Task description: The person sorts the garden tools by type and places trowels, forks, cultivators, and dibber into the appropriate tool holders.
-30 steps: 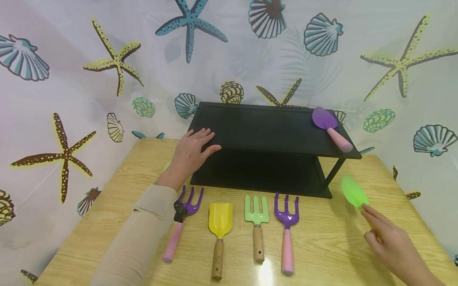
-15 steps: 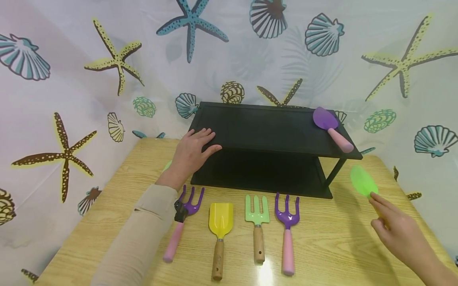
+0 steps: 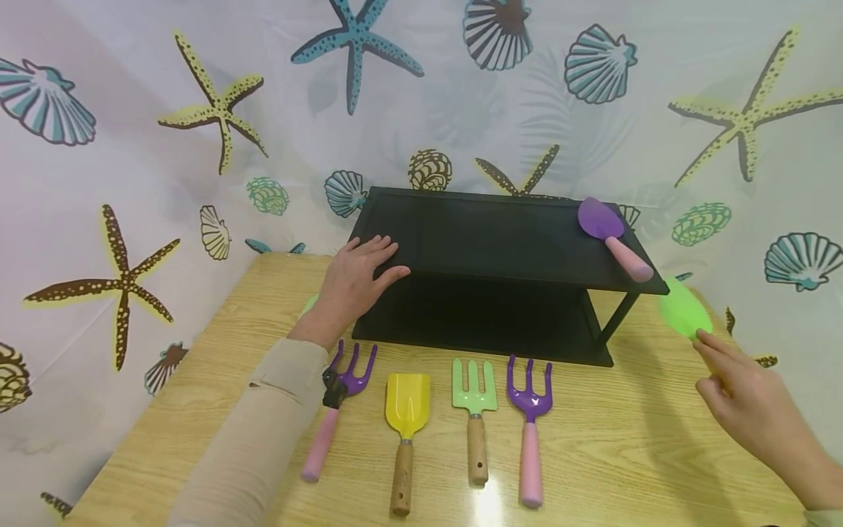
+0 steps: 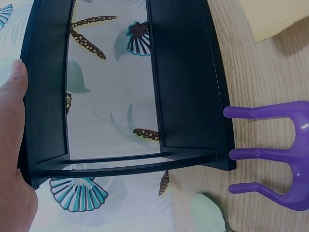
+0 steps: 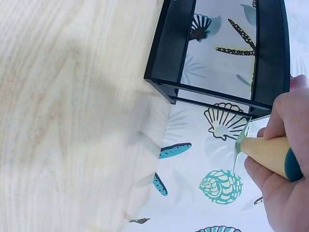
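My left hand point(image 3: 358, 274) rests on the left front of the top board of a black two-tier shelf point(image 3: 487, 238), its thumb along the front edge. In the left wrist view part of that hand point(image 4: 14, 130) touches the shelf's side. Out to the right, my right hand point(image 3: 757, 399) grips a green trowel point(image 3: 686, 307), raised beside the shelf's right end with its blade pointing forward. The right wrist view shows its pale wooden handle point(image 5: 265, 150) with a teal end between thumb and fingers. A purple trowel point(image 3: 601, 219) with a pink handle lies on the shelf's top right.
Before the shelf lie a purple fork point(image 3: 319, 446) partly behind my left forearm, a yellow shovel point(image 3: 407, 406), a green fork point(image 3: 474, 399) and another purple fork point(image 3: 530, 439). A pale green tool point(image 4: 207, 212) lies left of the shelf. A patterned curtain point(image 3: 461, 110) hangs behind.
My right hand has carried the green trowel forward, up and to the right, toward the shelf's top right corner. The left hand stays in place on the shelf.
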Demonstrator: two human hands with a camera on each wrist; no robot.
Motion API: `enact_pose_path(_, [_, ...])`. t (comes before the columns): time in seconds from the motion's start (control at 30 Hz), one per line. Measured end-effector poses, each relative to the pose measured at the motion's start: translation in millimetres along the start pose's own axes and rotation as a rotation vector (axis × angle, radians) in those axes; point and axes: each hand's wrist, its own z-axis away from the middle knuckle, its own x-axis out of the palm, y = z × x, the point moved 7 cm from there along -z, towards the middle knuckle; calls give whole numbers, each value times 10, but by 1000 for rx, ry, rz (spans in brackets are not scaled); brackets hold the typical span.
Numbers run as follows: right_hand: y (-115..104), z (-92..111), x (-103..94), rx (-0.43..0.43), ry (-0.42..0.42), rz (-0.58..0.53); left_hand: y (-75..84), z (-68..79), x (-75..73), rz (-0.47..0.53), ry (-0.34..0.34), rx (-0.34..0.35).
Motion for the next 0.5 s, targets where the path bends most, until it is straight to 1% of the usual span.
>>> enact_pose_path(0.13, [30, -88, -48, -4, -5, 34, 0, 5, -5, 2, 3, -5])
enact_pose_path(0.37, [71, -245, -141, -13, 21, 59, 2, 6, -16, -1, 6, -1])
enact_pose_path(0.5, [72, -336, -193, -18, 12, 81, 3, 4, -13, -11, 0, 2])
